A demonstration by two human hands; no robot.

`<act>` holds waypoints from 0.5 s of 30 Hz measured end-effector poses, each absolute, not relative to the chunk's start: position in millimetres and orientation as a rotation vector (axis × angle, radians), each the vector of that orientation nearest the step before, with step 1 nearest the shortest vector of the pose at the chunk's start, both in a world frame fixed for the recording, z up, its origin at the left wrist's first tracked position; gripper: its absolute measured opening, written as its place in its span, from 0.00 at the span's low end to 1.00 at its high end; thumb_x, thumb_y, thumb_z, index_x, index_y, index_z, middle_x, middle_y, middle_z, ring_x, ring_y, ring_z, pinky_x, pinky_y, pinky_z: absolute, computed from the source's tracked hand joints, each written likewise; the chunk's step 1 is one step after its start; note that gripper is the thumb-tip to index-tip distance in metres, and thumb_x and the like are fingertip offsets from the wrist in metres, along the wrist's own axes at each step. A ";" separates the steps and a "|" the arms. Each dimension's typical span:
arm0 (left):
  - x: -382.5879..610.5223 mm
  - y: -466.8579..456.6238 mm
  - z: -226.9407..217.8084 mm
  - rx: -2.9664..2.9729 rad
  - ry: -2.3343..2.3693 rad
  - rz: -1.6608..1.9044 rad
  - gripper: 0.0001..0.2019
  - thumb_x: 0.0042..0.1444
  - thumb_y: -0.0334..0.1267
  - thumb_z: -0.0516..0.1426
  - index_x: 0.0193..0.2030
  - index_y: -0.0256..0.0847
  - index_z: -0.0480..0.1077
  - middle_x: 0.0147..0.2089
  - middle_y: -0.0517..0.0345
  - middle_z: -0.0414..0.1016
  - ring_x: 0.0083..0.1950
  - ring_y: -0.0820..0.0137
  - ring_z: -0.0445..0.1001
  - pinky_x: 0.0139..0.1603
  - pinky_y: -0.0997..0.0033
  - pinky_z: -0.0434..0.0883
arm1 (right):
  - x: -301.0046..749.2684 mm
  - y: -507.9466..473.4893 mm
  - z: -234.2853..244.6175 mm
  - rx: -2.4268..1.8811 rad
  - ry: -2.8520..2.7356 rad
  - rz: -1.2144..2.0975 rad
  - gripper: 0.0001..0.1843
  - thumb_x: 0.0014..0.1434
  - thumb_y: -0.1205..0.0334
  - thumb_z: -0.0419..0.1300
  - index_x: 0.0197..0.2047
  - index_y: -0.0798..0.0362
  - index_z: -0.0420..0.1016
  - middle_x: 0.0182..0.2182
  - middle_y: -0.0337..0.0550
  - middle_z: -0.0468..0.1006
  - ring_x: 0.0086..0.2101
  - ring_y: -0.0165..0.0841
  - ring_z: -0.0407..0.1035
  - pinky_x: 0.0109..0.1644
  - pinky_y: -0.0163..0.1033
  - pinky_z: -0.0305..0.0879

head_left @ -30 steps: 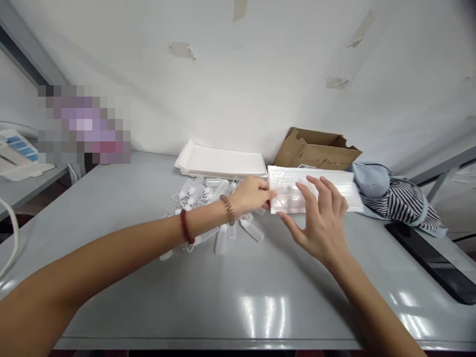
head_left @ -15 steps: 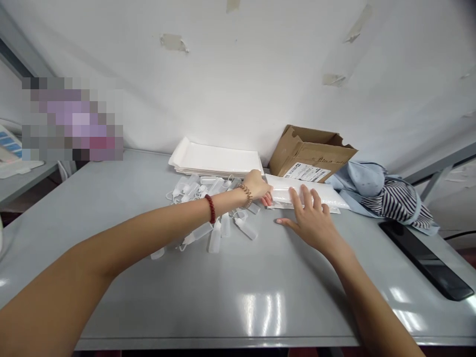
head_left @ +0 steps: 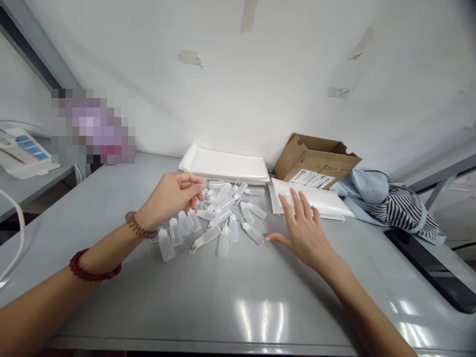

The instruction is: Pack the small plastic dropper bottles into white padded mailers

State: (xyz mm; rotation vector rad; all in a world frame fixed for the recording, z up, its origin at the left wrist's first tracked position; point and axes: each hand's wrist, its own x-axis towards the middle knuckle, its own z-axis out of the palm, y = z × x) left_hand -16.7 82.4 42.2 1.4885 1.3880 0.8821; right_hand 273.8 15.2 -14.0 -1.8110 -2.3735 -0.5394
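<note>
The left hand point(head_left: 171, 198) has pulled back over translucent plastic dropper bottles point(head_left: 213, 223) (fingers curled, grip unclear); the right hand point(head_left: 305, 230) spreads open across a white padded mailer point(head_left: 329, 202) at one o'clock, with open room before the grey worktop's point(head_left: 111, 302) near edge.

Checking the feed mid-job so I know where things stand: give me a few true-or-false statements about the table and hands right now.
The left hand rests on the cardboard box. False: it is raised over the plastic dropper bottles.
The right hand reaches over the near edge of the white padded packet. True.
The bottles lie in a loose heap on the grey table. True.
The red bead bracelet is on the right arm. False: it is on the left arm.
</note>
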 end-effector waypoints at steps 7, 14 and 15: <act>-30.2 71.2 28.9 1.611 1.474 0.918 0.10 0.53 0.43 0.57 0.34 0.39 0.72 0.23 0.62 0.72 0.19 0.76 0.64 0.20 0.79 0.64 | 239.7 62.2 13.0 -1.533 -2.471 -0.133 0.30 0.62 0.43 0.47 0.60 0.55 0.58 0.61 0.63 0.57 0.59 0.51 0.53 0.54 0.62 0.55; -33.5 69.9 16.5 2.182 1.566 1.014 0.11 0.59 0.39 0.50 0.35 0.37 0.72 0.21 0.62 0.72 0.18 0.76 0.65 0.21 0.79 0.64 | 203.4 164.6 31.0 -1.424 -2.636 0.061 0.18 0.64 0.58 0.54 0.55 0.54 0.64 0.51 0.49 0.70 0.50 0.39 0.66 0.51 0.49 0.65; -34.4 70.6 13.7 2.260 1.574 1.048 0.11 0.60 0.39 0.50 0.35 0.37 0.72 0.21 0.61 0.72 0.19 0.75 0.65 0.22 0.78 0.64 | 200.0 173.5 29.8 -1.433 -2.648 0.068 0.17 0.63 0.57 0.55 0.54 0.54 0.65 0.50 0.48 0.70 0.47 0.38 0.68 0.49 0.49 0.66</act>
